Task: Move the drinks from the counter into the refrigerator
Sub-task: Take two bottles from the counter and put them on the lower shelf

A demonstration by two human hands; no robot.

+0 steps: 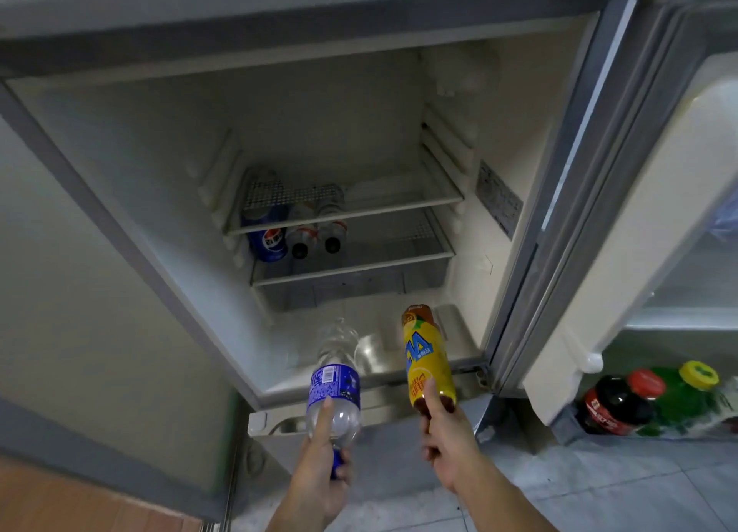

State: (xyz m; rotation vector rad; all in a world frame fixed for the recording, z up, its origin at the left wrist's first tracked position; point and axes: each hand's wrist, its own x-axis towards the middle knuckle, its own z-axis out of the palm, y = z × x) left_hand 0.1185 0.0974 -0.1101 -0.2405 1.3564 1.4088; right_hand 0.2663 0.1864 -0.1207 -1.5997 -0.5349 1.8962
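Both hands gripping bottles, lower centre, before open grey refrigerator.
Left hand holds clear blue-labelled plastic water bottle; right hand holds yellow-labelled tea bottle.

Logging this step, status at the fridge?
Left hand grips clear blue-label bottle. Right hand grips yellow tea bottle. Both bottles point into the open refrigerator. Shelf right side free, path unobstructed.

Pale grey floor tiles fill the lower right. An orange-brown wooden panel sits at the lower left corner, below a plain beige wall on the left.
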